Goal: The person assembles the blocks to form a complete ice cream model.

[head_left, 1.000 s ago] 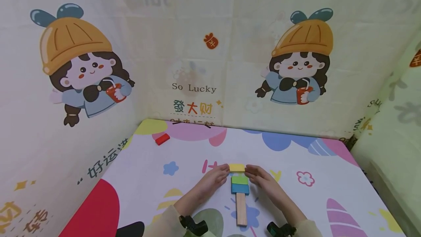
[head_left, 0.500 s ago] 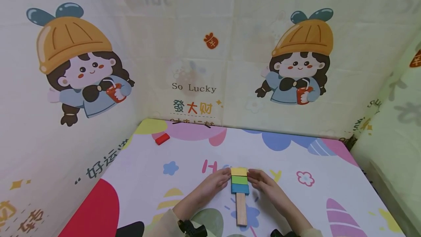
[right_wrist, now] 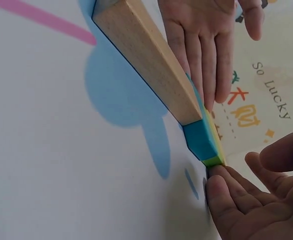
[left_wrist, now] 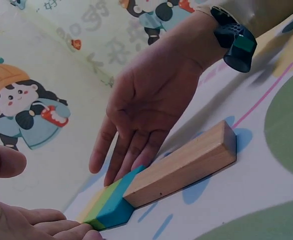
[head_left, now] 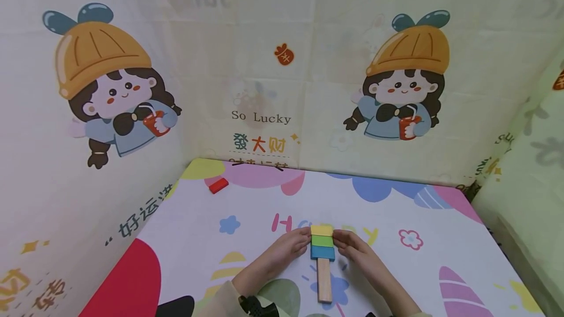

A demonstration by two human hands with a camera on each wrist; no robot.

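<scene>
Yellow, green and blue blocks lie side by side in a row, yellow farthest from the person. From the blue block's near side a plain wooden block extends lengthwise toward the person, forming a T-like shape. Fingers straight, the left hand has its fingertips right at the left end of the yellow and green blocks. The right hand mirrors it at their right end. In the left wrist view the wooden block butts against the blue block.
A red block lies alone toward the table's far left. The white tabletop carries printed coloured shapes and letters. Cartoon-printed cloth walls rise behind and at both sides.
The yellow block has slid toward the person, between both hands, until it lies against the green block. During the last half second the hands and blocks have hardly moved.
</scene>
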